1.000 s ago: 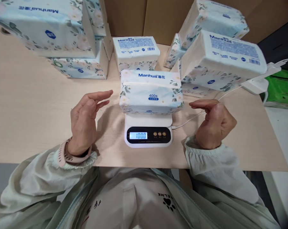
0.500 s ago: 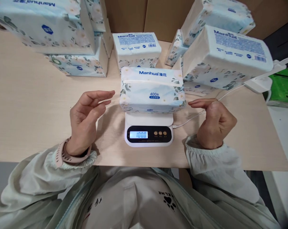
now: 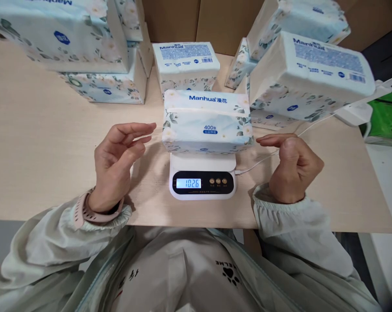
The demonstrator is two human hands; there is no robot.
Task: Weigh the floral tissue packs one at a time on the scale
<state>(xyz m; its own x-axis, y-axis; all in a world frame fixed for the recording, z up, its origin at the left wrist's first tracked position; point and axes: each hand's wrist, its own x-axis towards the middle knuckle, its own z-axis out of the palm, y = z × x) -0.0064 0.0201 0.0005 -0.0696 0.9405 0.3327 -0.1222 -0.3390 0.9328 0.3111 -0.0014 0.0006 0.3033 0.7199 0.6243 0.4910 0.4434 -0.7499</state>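
A floral pack of tissues (image 3: 208,123), printed "Manhua" and "400", rests on a white digital scale (image 3: 202,162). The lit display on the scale's black panel reads about 102.6. To the left of the pack is my left hand (image 3: 118,160), open, its fingers stretched toward the pack's side without touching it. My right hand (image 3: 291,164) is on the other side, fingers extended and open, a small gap from the pack. Neither hand holds anything. A pink band circles my left wrist.
More tissue packs are stacked at the left (image 3: 72,39) and right (image 3: 309,73). A single pack (image 3: 186,63) stands behind the scale. A white cable (image 3: 257,164) runs from the scale to a power strip (image 3: 356,113). Brown cardboard (image 3: 173,21) borders the table's back.
The number on the scale's display has gone from about 100.0 to 102.6. Both hands and the tissue pack have stayed practically still.
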